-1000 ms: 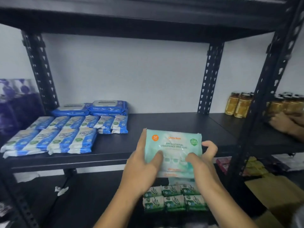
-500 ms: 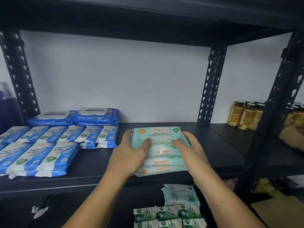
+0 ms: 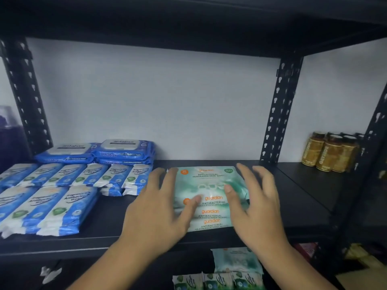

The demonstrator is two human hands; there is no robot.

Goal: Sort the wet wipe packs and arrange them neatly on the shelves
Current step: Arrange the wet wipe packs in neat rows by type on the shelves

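Since half a second ago both grips have let go: I see my left hand point(image 3: 159, 210) and right hand point(image 3: 257, 204) spread loose either side of the green guardian wipe stack point(image 3: 211, 185), thumbs over its top. Stack lies flat on the shelf point(image 3: 117, 218), right of the blue packs point(image 3: 62, 197).

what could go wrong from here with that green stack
1. The green guardian packs lie fanned, not squared, and the lowest one is near the front edge of the shelf. They may slide forward and fall.
2. The left hand, open like the right hand, is close to the small blue packs and could knock that row askew.
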